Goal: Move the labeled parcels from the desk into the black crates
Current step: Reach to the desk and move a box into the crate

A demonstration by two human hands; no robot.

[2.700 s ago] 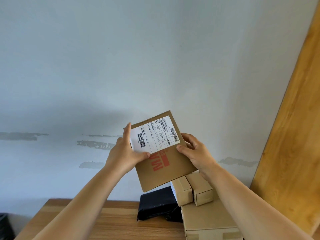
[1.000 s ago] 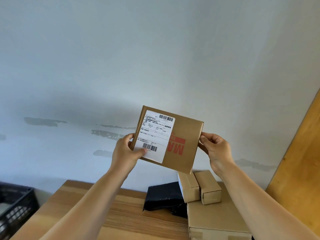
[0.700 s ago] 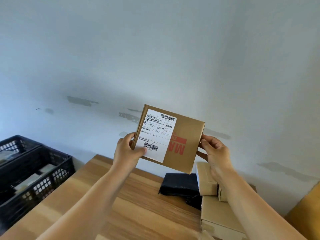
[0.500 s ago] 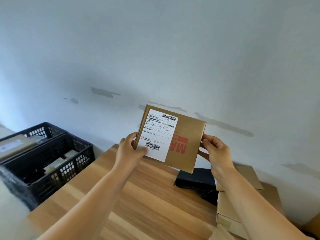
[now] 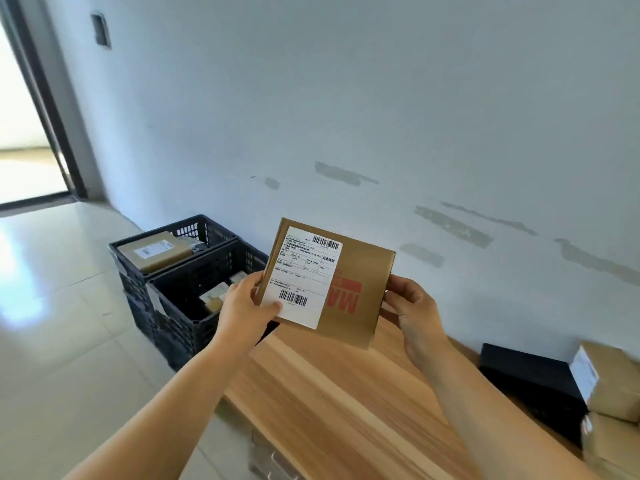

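I hold a flat brown cardboard parcel [image 5: 356,282] with a white barcode label and red print in the air above the left end of the wooden desk [image 5: 346,393]. My left hand [image 5: 247,310] grips its left edge, thumb on the label. My right hand [image 5: 414,310] holds its right edge. Two black crates stand on the floor left of the desk: the near crate [image 5: 194,299] holds small boxes, the far crate [image 5: 156,254] holds a labeled brown parcel. The held parcel is just right of the near crate.
At the desk's right end lie a black package [image 5: 526,375] and stacked brown boxes [image 5: 609,396]. A white wall runs behind the desk and crates. Pale tiled floor [image 5: 69,341] spreads to the left, with a bright doorway [image 5: 24,116] at far left.
The view has swung left and down, bringing both crates and the floor into sight. The parcel, still in both hands, has moved left toward the crates; the desk boxes slid to the right edge.
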